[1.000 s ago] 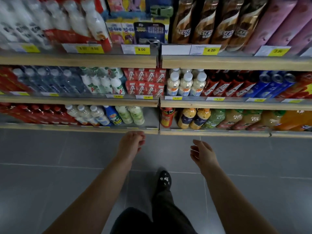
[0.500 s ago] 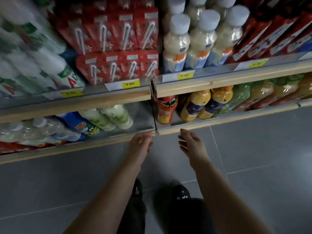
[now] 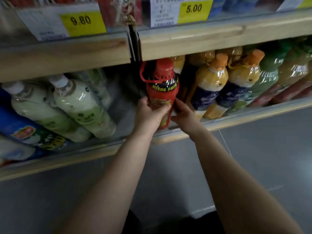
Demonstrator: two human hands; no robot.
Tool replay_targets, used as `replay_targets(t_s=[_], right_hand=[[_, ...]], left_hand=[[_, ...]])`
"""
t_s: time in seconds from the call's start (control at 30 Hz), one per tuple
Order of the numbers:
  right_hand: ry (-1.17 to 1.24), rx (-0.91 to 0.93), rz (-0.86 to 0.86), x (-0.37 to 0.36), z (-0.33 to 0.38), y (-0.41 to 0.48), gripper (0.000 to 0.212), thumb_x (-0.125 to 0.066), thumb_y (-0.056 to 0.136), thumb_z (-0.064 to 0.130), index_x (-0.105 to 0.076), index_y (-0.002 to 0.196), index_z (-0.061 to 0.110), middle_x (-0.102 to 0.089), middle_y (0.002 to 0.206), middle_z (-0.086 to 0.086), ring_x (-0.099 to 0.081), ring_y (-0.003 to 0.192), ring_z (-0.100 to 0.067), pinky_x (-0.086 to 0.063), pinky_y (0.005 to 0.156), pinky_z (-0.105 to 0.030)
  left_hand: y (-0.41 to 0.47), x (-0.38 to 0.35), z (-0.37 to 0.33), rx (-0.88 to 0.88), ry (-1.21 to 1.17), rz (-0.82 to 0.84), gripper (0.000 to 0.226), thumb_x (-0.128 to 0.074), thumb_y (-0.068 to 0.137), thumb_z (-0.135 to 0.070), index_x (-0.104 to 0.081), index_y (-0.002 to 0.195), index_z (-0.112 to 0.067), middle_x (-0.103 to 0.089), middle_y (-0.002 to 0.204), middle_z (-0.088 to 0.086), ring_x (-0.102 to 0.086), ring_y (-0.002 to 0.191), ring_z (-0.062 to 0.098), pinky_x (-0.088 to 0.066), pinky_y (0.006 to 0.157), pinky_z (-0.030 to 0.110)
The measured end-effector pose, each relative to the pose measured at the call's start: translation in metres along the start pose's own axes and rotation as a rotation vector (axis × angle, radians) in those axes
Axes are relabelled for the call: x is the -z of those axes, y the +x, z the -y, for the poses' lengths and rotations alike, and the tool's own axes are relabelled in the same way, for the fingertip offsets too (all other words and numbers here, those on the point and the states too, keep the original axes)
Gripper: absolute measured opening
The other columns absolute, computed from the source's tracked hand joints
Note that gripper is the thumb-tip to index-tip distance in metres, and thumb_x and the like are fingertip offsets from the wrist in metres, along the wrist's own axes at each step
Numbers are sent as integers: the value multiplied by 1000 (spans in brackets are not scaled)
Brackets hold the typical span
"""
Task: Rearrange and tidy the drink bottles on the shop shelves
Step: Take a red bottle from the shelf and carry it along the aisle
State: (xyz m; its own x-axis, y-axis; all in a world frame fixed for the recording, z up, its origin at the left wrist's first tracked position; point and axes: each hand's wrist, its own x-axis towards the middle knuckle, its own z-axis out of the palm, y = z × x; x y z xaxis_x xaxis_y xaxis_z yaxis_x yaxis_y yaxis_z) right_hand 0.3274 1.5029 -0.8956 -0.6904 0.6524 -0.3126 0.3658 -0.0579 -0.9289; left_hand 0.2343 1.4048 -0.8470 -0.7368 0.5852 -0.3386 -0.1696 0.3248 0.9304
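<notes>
Two hands on one red bottle (image 3: 161, 92), bottom shelf (image 3: 236, 119), at the left end of the right bay, hard against the black divider (image 3: 135, 46). Left hand (image 3: 149, 115) wraps the lower label from the left, fingers curled closed round the body. Right hand (image 3: 183, 114) cups the right side low down, fingers partly curled, thumb side touching; grip looser, can't tell how firm. Bottle stands upright, long axis vertical, red cap directly above both hands, tucked under the upper shelf edge (image 3: 219, 43). Left hand is nearer and carries most of the hold. Yellow juice bottles (image 3: 209, 88) sit just right of the right hand, pale green bottles (image 3: 81, 105) lie tilted well left of the left hand. Likely next: slide or turn the bottle to face front; little headroom above the cap. Versus half a second ago: both hands were empty and hovering at the shelf lip, below the bottle; now they're closed on it and the view is much closer.
</notes>
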Motion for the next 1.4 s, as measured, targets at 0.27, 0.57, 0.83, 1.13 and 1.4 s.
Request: replay_targets(t_s=[0.27,0.57,0.83,1.13,1.4], right_hand=[[61,-12,95,-1,-5,26,76,-57,84,-3,-29,149,26,-48,140,0,-56,110,-17,-53,87,-46],[-94,44,173,8,-10,22,58,-50,89,-7,-43,141,17,-44,144,3,-43,119,-7,-49,66,-8],[-67,97,198,3,-8,16,52,-66,89,16,-48,138,19,-51,139,5,-48,125,-9,-46,100,-38],[-109,92,285,-5,23,5,79,-78,76,32,-39,144,21,-48,136,7,-50,122,-7,-46,97,-26],[-212,-65,530,2,40,-23,73,-86,57,46,-58,121,24,-73,107,3,-71,95,-17,-56,86,-40]], left_hand=[[22,-6,5,-105,102,-81,71,-75,64,-45,-47,128,-27,-62,119,-5,-59,109,17,-47,96,42],[37,-7,10,-174,27,-327,78,-88,46,-42,-45,109,-30,-57,96,-18,-54,81,-6,-39,69,14],[39,13,5,-101,-79,-372,76,-86,38,-46,-60,106,-22,-70,99,-8,-68,88,9,-57,81,38],[19,63,-13,-46,-380,-329,55,-86,40,-39,-63,89,-29,-75,86,-13,-71,82,6,-56,77,30],[-9,71,-3,233,-314,-120,62,-80,46,-50,-64,101,-25,-76,85,-7,-72,75,10,-53,59,24]])
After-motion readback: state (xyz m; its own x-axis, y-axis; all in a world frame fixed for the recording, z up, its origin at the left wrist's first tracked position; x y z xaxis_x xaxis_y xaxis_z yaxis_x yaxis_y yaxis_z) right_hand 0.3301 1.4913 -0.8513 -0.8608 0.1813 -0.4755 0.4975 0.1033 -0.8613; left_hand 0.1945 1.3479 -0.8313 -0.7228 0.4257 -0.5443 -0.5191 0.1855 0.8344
